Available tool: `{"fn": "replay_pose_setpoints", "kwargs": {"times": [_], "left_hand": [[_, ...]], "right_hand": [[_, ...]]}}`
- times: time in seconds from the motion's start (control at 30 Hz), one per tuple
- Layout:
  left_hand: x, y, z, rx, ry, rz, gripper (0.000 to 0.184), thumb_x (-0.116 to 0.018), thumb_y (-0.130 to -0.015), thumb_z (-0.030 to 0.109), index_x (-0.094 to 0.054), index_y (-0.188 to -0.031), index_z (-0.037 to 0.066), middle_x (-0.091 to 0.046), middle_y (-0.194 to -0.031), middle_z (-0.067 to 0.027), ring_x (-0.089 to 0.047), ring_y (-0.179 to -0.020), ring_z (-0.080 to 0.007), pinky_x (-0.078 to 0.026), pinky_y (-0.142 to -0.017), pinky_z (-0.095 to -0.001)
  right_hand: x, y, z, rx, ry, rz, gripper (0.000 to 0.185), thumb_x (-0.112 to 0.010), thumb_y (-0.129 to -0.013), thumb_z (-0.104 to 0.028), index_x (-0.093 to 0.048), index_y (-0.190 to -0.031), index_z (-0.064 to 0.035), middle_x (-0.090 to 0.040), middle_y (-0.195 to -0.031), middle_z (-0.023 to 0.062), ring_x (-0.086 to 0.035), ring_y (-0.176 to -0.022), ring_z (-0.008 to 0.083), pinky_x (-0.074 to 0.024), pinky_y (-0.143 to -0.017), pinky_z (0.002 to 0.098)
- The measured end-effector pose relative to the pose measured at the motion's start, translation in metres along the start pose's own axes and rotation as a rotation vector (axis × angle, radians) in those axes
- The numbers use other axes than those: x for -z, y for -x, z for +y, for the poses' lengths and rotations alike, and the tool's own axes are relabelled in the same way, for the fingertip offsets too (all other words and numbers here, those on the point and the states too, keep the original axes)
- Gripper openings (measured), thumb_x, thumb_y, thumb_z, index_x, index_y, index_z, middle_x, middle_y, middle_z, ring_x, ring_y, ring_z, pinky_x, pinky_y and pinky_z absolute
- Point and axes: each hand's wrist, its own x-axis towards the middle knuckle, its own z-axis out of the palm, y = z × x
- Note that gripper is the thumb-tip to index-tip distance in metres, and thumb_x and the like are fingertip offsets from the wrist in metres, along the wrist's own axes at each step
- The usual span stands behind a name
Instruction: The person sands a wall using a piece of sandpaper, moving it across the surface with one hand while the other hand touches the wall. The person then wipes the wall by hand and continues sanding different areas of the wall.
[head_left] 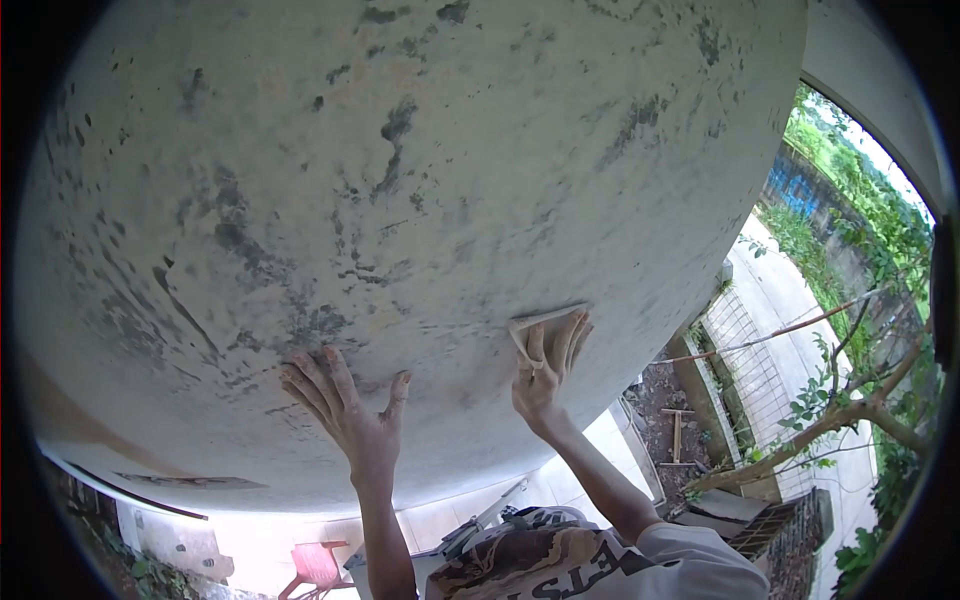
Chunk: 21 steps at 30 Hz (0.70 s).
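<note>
A large pale plastered surface (480, 160) with dark grey patches and scuffs fills most of the head view. Palm side toward it, my left hand (352, 415) has its fingers spread and the tips near a dark patch. To the right, my right hand (543, 385) presses a light, folded sheet of sandpaper (555, 325) against the surface. Its fingers lie over the sheet, and one edge wraps around near the thumb. The side facing the surface is hidden.
Below stands a red plastic chair (318, 566) on a bright floor. Off to the right, beyond the surface's edge, are a bare tree branch (830, 425), a paved path (790, 290) and green plants. A dark metal grate (785, 530) lies at lower right.
</note>
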Motion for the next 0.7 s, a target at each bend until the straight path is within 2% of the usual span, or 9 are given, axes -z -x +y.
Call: {"fn": "replay_pose_setpoints", "kwargs": {"times": [0.07, 0.13, 0.2, 0.27, 0.3, 0.4, 0.43, 0.53, 0.7], "left_hand": [[0.001, 0.000, 0.000, 0.009, 0.005, -0.017, 0.099, -0.069, -0.079, 0.052, -0.016, -0.151, 0.008, -0.001, -0.157, -0.0198, 0.005, -0.144, -0.0405, -0.003, -0.115, -0.0584], [0.001, 0.000, 0.001, 0.033, 0.021, -0.024, 0.099, -0.069, -0.078, 0.055, -0.017, -0.151, 0.012, -0.001, -0.157, -0.0193, 0.004, -0.143, -0.0427, -0.005, -0.113, -0.0616], [0.000, 0.001, 0.002, 0.047, 0.030, -0.024, 0.100, -0.069, -0.077, 0.056, -0.017, -0.151, 0.014, -0.001, -0.157, -0.0192, 0.004, -0.143, -0.0441, -0.006, -0.113, -0.0635], [-0.001, 0.002, 0.004, 0.056, 0.037, -0.022, 0.101, -0.070, -0.076, 0.056, -0.017, -0.151, 0.014, 0.000, -0.157, -0.0192, 0.005, -0.143, -0.0445, -0.006, -0.112, -0.0640], [-0.002, 0.004, 0.004, 0.059, 0.035, -0.026, 0.102, -0.070, -0.076, 0.056, -0.017, -0.151, 0.014, 0.000, -0.157, -0.0194, 0.005, -0.143, -0.0447, -0.006, -0.112, -0.0641], [-0.008, 0.013, 0.003, 0.072, 0.026, -0.034, 0.103, -0.070, -0.075, 0.057, -0.016, -0.151, 0.014, 0.001, -0.157, -0.0198, 0.006, -0.142, -0.0451, -0.006, -0.112, -0.0644], [-0.009, 0.016, 0.003, 0.077, 0.021, -0.040, 0.104, -0.071, -0.075, 0.058, -0.016, -0.151, 0.014, 0.001, -0.157, -0.0200, 0.006, -0.142, -0.0452, -0.006, -0.112, -0.0645], [-0.012, 0.022, 0.004, 0.089, 0.015, -0.053, 0.104, -0.070, -0.075, 0.057, -0.014, -0.152, 0.014, 0.000, -0.157, -0.0202, 0.006, -0.142, -0.0453, -0.006, -0.112, -0.0642], [-0.011, 0.025, 0.008, 0.093, 0.023, -0.066, 0.103, -0.071, -0.077, 0.052, -0.014, -0.150, 0.006, -0.003, -0.156, -0.0222, 0.004, -0.144, -0.0407, -0.003, -0.115, -0.0589]], "right_hand": [[0.015, -0.045, -0.005, -0.037, -0.017, 0.019, 0.045, -0.045, -0.097, -0.020, -0.043, -0.142, -0.0118, -0.011, -0.152, 0.0315, -0.008, -0.140, 0.0522, -0.0086, -0.109, 0.0668], [0.025, -0.079, -0.017, -0.133, -0.045, 0.040, 0.046, -0.047, -0.096, -0.018, -0.043, -0.141, -0.0110, -0.011, -0.153, 0.0314, -0.008, -0.140, 0.0526, -0.0083, -0.108, 0.0678], [0.020, -0.074, -0.022, -0.160, -0.053, 0.048, 0.048, -0.049, -0.094, -0.017, -0.043, -0.141, -0.0114, -0.010, -0.153, 0.0312, -0.008, -0.140, 0.0526, -0.0086, -0.108, 0.0685], [-0.001, -0.027, -0.025, -0.089, -0.034, 0.035, 0.050, -0.050, -0.093, -0.015, -0.044, -0.142, -0.0131, -0.011, -0.153, 0.0310, -0.009, -0.140, 0.0522, -0.0094, -0.108, 0.0688], [-0.015, 0.009, -0.023, -0.065, -0.031, 0.033, 0.050, -0.050, -0.092, -0.014, -0.044, -0.142, -0.0170, -0.012, -0.152, 0.0307, -0.010, -0.141, 0.0502, -0.0105, -0.108, 0.0693], [-0.019, 0.055, -0.011, 0.060, 0.118, -0.077, 0.047, -0.039, -0.101, -0.034, -0.043, -0.141, -0.0098, -0.011, -0.152, 0.0321, -0.009, -0.140, 0.0518, -0.0133, -0.108, 0.0662], [-0.014, 0.039, -0.014, 0.010, 0.065, -0.071, 0.047, -0.049, -0.095, -0.019, -0.045, -0.141, -0.0201, -0.013, -0.152, 0.0301, -0.011, -0.141, 0.0480, -0.0107, -0.108, 0.0690], [0.007, -0.041, -0.014, -0.045, 0.015, 0.022, 0.045, -0.048, -0.096, -0.021, -0.045, -0.141, -0.0210, -0.013, -0.153, 0.0298, -0.010, -0.142, 0.0477, -0.0096, -0.109, 0.0679], [-0.005, -0.016, -0.031, -0.103, -0.039, 0.044, 0.045, -0.048, -0.096, -0.019, -0.045, -0.141, -0.0218, -0.013, -0.153, 0.0291, -0.010, -0.141, 0.0480, -0.0092, -0.109, 0.0677]]}}
